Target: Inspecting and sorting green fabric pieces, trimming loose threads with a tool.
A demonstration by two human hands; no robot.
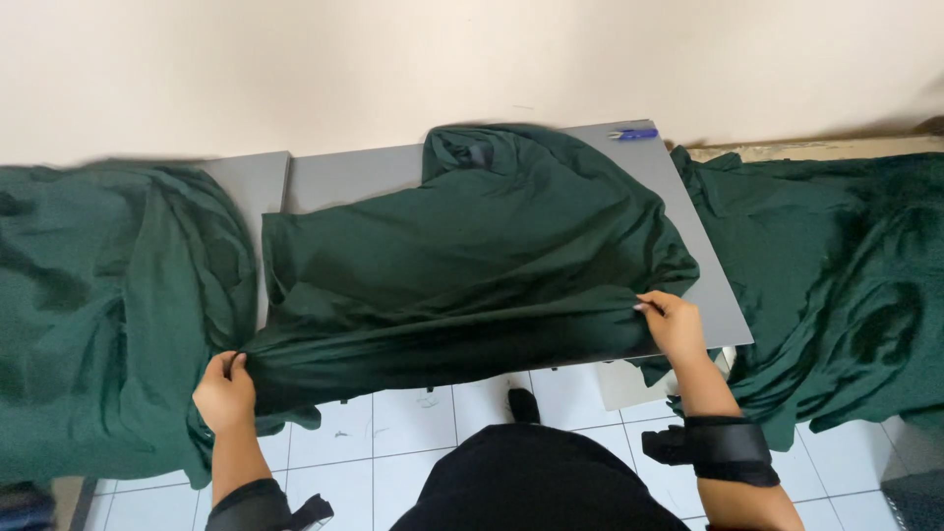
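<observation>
You've got the dark green knit garment (pixel 472 265) spread across the grey flat-topped counter (pixel 713 285), its collar end bunched up at the far side and its near edge hanging just over the counter's front. Your left hand (pixel 226 393) is pinched shut on the near-left corner of that garment, down off the counter's edge, and your right hand (pixel 674 323) has its grip closed on the near-right edge, right at the counter's front. Between the two hands the cloth is drawn into a long taut fold.

To do this well, I'd judge: keep both pinches level so the near edge runs straight, and hold even tension so the creases in the middle flatten rather than twist. The left corner sits lower than the right, so lifting it to counter height looks like the fix. Hold the seam, not loose cloth, so it doesn't slip.

Moving outward: a heap of the same green fabric (pixel 108 305) lies on the left, touching the garment's corner near your left hand, and another green pile (pixel 836 285) lies on the right, just beside your right wrist. A small blue-handled tool (pixel 634 134) rests at the counter's far right corner, well clear of the garment. White tiled floor (pixel 393 433) shows below.
</observation>
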